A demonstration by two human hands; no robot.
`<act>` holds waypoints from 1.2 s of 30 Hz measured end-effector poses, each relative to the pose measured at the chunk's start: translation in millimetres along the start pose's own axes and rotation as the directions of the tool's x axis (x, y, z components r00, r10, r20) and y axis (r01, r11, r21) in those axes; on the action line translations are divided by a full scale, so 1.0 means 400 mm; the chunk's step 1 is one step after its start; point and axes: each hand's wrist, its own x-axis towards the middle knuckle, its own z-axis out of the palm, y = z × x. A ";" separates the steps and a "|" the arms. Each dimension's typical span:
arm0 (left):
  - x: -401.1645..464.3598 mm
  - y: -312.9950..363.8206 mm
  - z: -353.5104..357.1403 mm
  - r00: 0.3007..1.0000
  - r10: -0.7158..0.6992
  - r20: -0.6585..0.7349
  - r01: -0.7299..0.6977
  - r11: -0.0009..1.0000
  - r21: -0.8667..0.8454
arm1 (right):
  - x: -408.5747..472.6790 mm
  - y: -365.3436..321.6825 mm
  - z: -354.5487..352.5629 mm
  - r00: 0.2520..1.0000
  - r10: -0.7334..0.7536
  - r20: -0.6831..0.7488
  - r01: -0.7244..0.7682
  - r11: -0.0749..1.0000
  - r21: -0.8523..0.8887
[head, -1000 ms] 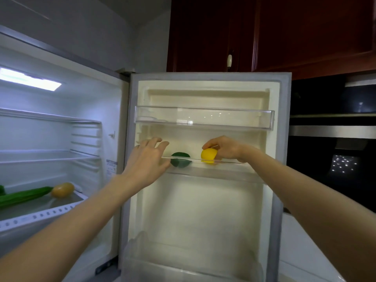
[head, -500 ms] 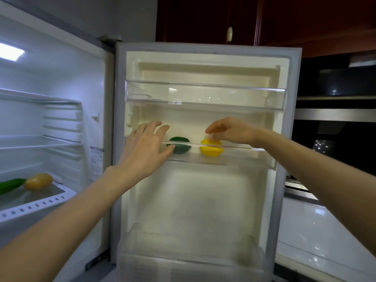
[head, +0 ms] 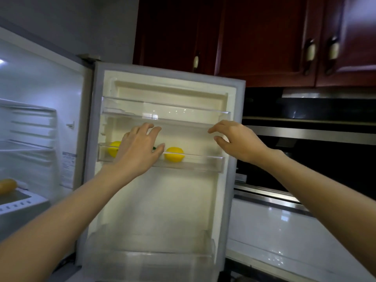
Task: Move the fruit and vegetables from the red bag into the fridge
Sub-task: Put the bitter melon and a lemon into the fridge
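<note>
Resting in the clear plastic middle door shelf [head: 211, 162] of the open fridge, a smooth round yellow lemon-like fruit [head: 174, 154] was seen w/ a second yellow fruit [head: 114, 148] at the shelf's left end. Left hand [head: 140, 151] was spread, fingers relaxed, in front of the shelf; right hand [head: 237, 140] hung loosely curled, nothing held. Fruit was judged light, firm, slick, prob. best cupped round its middle.

Your left hand [head: 140, 148] and right hand [head: 237, 140] are bare, with no gloves, rings or watch. Both your forearms are uncovered too, entering from the lower left and lower right of the frame; no sleeve shows anywhere.
</note>
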 end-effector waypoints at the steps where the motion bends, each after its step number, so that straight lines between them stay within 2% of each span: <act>1: -0.004 0.029 -0.008 1.000 -0.002 -0.011 0.002 1.000 -0.010 | -0.034 0.012 -0.029 1.000 0.021 -0.011 -0.022 1.000 -0.021; 5: -0.039 0.205 -0.018 1.000 -0.021 0.001 0.021 0.998 -0.063 | -0.214 0.057 -0.149 0.990 0.102 -0.094 -0.112 0.988 -0.106; 10: -0.104 0.516 -0.010 0.994 0.099 0.038 -0.092 0.982 -0.166 | -0.519 0.131 -0.298 0.959 0.249 -0.136 -0.273 0.940 -0.204; 14: -0.173 0.767 0.010 0.977 0.210 0.049 -0.189 0.943 -0.274 | -0.750 0.216 -0.419 0.912 0.394 -0.113 -0.409 0.854 -0.322; 18: -0.233 0.990 0.045 0.948 0.310 0.077 -0.262 0.892 -0.368 | -0.946 0.296 -0.536 0.837 0.536 -0.111 -0.532 0.751 -0.391; 23: -0.264 1.233 0.074 0.913 0.402 0.071 -0.326 0.822 -0.467 | -1.131 0.378 -0.650 0.742 0.661 -0.107 -0.615 0.610 -0.500; 36: -0.227 1.833 0.293 0.799 0.601 -0.003 -0.448 0.592 -0.670 | -1.474 0.709 -0.779 0.510 0.833 -0.217 -0.716 0.271 -0.643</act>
